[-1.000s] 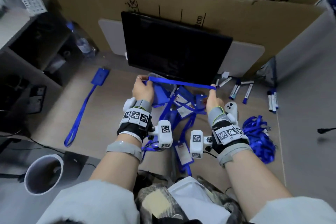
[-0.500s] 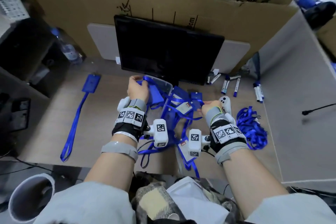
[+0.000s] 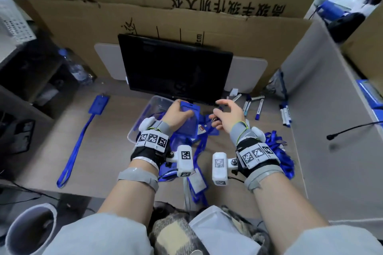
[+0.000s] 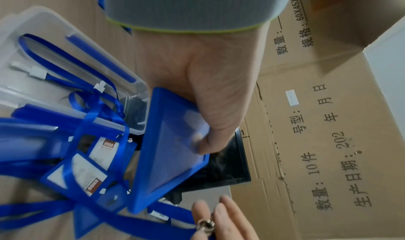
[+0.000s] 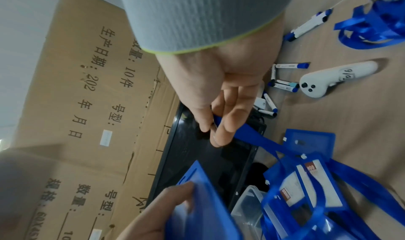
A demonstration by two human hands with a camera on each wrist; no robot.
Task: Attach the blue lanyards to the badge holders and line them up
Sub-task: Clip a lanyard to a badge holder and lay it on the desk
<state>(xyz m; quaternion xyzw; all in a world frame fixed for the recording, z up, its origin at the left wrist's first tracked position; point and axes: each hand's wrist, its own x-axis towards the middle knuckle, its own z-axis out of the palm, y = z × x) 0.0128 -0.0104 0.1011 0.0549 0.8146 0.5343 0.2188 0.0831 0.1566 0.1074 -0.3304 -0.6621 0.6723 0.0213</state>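
Observation:
My left hand (image 3: 180, 113) grips a blue badge holder (image 3: 187, 119) by its edge, tilted up over the clear box; the thumb presses its face (image 4: 168, 157) in the left wrist view. My right hand (image 3: 222, 115) pinches the metal clip (image 3: 214, 118) at the end of a blue lanyard (image 5: 252, 138), thumb against forefinger, other fingers spread. The clip (image 4: 205, 225) sits just right of the holder, not touching it. The strap trails down into a heap of holders and lanyards (image 3: 196, 180).
A clear plastic box (image 3: 143, 116) stands under the left hand. Behind it are a dark monitor (image 3: 176, 70) and cardboard boxes. One holder with lanyard (image 3: 83, 136) lies at left. Loose lanyards (image 3: 279, 151), markers (image 3: 259, 105) and a white controller (image 5: 328, 79) lie at right.
The hands earlier stretched a lanyard between them, then came down. Now the left hand has a badge holder raised and the right hand has brought the clip close to it.

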